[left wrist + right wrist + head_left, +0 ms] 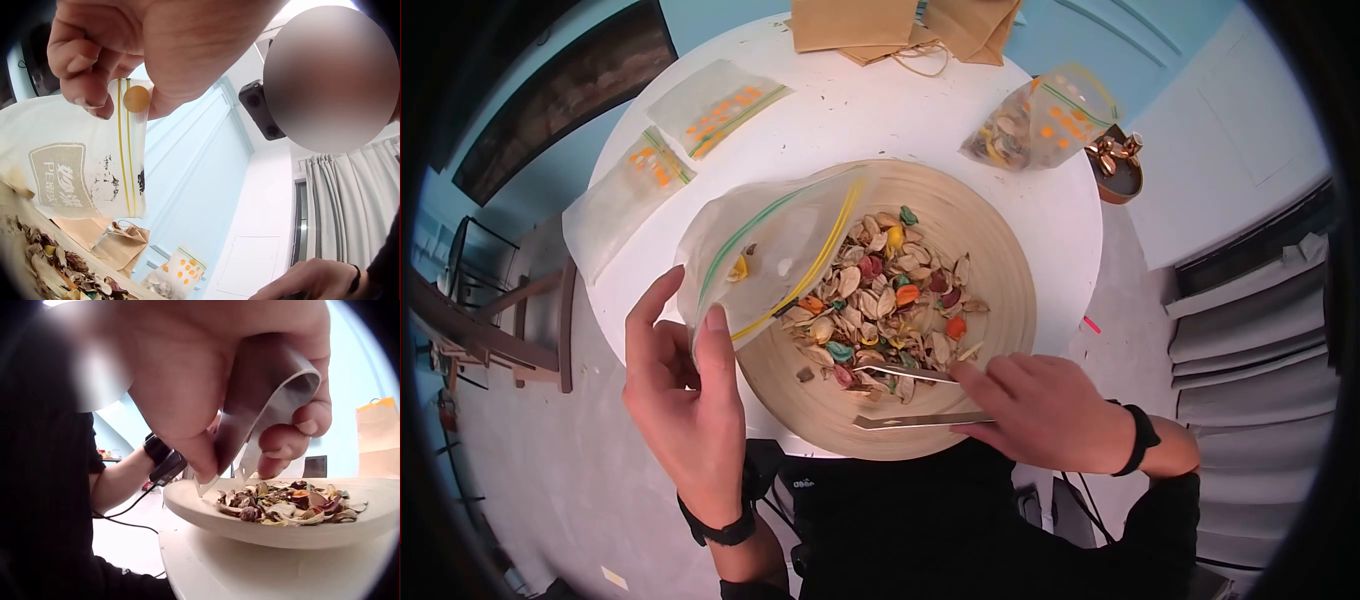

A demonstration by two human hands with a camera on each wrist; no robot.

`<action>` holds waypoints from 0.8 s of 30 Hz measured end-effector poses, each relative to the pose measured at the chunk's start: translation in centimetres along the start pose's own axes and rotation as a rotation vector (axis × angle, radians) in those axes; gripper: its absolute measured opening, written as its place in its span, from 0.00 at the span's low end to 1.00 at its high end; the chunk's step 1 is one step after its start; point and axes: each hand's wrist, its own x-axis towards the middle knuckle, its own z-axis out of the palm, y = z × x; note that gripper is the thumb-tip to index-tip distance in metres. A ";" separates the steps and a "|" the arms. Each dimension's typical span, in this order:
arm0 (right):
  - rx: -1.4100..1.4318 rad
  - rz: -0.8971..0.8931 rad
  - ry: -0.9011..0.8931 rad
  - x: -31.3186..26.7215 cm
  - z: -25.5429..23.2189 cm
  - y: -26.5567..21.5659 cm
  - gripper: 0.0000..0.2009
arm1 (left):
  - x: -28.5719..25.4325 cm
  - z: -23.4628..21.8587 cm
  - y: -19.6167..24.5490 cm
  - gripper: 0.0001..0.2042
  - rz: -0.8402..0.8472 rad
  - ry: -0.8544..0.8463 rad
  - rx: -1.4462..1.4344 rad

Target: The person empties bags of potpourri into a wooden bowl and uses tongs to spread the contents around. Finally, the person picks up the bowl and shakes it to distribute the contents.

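My left hand point(685, 410) pinches the rim of a clear zip bag point(725, 215) with a green and a yellow seal line. The bag's mouth gapes over the left side of a round wooden bowl point(1005, 250), and a yellow petal point(739, 267) shows within it. Dried potpourri point(870, 300) in tan, red, orange and green lies heaped in the bowl. In my right hand point(1045, 412) are metal tongs point(925, 421), gripped near the bend. Their two arms stand apart low over the near side of the potpourri, with nothing between the tips.
Two flat zip bags point(715, 105) lie at the table's back left. A filled zip bag point(1025, 125) with orange dots stands at the back right. Brown paper bags point(855, 30) are at the far edge of the white round table point(1065, 235). A dark tray point(1122, 180) sits beyond it.
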 end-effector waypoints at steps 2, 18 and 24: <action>-0.032 -0.027 0.044 0.3 0.9 -0.2 0.25 | 0.0 -0.1 -0.1 0.16 0.004 -0.006 0.006; -0.070 0.209 0.067 1.6 1.2 3.2 0.23 | 0.2 0.0 0.2 0.16 -0.009 0.004 0.000; -0.072 0.220 0.101 1.6 1.3 3.6 0.19 | 0.0 0.3 0.3 0.16 -0.019 -0.006 -0.020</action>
